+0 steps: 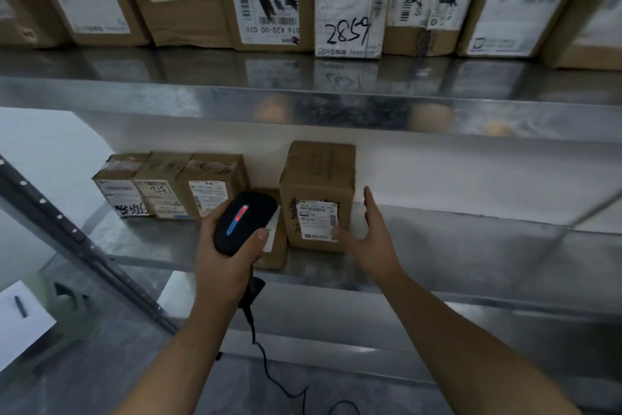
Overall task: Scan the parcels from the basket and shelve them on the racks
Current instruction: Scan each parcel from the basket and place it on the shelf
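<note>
Your right hand (367,239) is released, fingers straight, just right of the tall box (318,192) on the shelf (471,246), thumb touching its label. Your left hand (225,263) grasps the scanner (244,223) just left of that box. Best, I judge: keep the label facing out, then nudge the box leftward. Count: one scanner; left of the tall box, one low box (274,246), then three boxes (171,189).

The metal shelf (454,246) bears 3 small boxes (161,192), 1 low box (277,253), 1 tall box (318,179).
</note>
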The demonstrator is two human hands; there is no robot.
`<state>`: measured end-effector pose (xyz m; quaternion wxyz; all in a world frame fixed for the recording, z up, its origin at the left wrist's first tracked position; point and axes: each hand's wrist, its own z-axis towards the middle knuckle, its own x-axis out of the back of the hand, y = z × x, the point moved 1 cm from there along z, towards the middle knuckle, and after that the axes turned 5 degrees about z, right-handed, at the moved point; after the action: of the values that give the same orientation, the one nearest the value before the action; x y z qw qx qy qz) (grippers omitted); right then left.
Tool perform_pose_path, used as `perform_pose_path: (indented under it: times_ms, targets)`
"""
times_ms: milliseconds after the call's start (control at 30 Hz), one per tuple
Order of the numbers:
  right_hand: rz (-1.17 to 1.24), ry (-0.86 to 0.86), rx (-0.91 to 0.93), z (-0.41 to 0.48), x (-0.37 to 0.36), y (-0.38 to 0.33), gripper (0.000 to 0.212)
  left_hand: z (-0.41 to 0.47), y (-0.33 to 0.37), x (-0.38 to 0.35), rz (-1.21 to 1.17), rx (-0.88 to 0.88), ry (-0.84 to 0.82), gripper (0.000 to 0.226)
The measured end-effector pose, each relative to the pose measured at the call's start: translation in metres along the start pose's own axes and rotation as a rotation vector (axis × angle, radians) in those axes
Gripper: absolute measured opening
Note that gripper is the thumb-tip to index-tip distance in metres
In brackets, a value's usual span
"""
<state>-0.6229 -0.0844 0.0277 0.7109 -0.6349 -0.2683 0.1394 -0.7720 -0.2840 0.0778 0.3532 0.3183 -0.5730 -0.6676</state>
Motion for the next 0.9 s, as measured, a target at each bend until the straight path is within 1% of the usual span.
perform_pose_path:
  times_ms: [67,167,233,300,400,467,533,633,800,900]
  targets:
    - [-0.112,0.043,0.019,-0.015,0.007,0.000,0.091,-0.003,-0.001,-0.001,0.011,0.004,-0.054,0.073]
    - [-0.312,0.116,0.055,-0.041,0.020,0.002,0.075,-0.012,-0.003,-0.005,0.031,-0.006,-0.149,0.082]
    - [-0.414,0.142,0.053,-0.059,0.031,0.005,0.070,-0.020,-0.006,-0.009,0.034,-0.010,-0.217,0.074]
    - [-0.480,0.174,0.049,-0.078,0.043,0.006,0.069,-0.026,-0.009,-0.014,0.032,0.006,-0.269,0.069]
    - [-0.573,0.234,0.045,-0.107,0.061,0.004,0.076,-0.038,-0.011,-0.025,0.024,0.013,-0.346,0.076]
    - [-0.656,0.270,0.057,-0.124,0.072,0.005,0.076,-0.047,-0.011,-0.035,0.029,0.021,-0.398,0.082]
    - [-0.723,0.297,0.046,-0.140,0.085,0.006,0.075,-0.055,-0.011,-0.046,0.035,0.029,-0.453,0.077]
    - [-0.778,0.346,-0.021,-0.167,0.108,0.006,0.076,-0.068,-0.010,-0.064,0.033,0.045,-0.533,0.072]
    - [-0.782,0.470,-0.141,-0.212,0.147,0.007,0.071,-0.094,-0.002,-0.105,0.040,0.010,-0.681,0.083]
    - [-0.747,0.552,-0.186,-0.238,0.174,0.010,0.069,-0.111,0.001,-0.138,0.045,-0.001,-0.778,0.075]
